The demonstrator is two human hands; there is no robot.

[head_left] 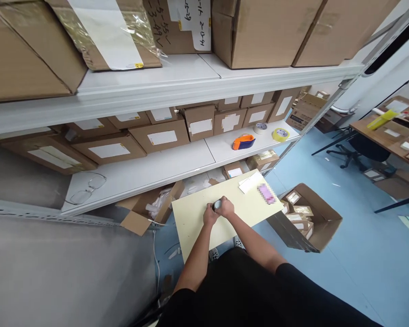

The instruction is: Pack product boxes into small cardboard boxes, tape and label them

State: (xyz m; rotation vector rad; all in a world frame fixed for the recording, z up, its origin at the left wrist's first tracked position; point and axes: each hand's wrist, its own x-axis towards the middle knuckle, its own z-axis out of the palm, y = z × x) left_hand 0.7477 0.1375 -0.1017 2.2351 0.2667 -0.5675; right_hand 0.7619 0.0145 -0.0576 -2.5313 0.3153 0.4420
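Both hands are closed round a small round object (218, 204) with a pale face and a dark rim; its kind is too small to make out. My left hand (210, 215) grips its left side, while my right hand (226, 207) wraps its right side. Beneath them is a pale yellow board-like tabletop (191, 218). Farther right on it lie white paper pieces (250, 182) and a blurred pink rectangular item (266, 194).
Shelves (177, 161) in front carry cardboard boxes (163, 136), glasses (88, 188), an orange-and-blue tape dispenser (243, 142) and tape rolls (280, 134). An open carton (327, 218) with small boxes stands right; another open carton (139, 220) sits left. A desk (364, 121) is farther right.
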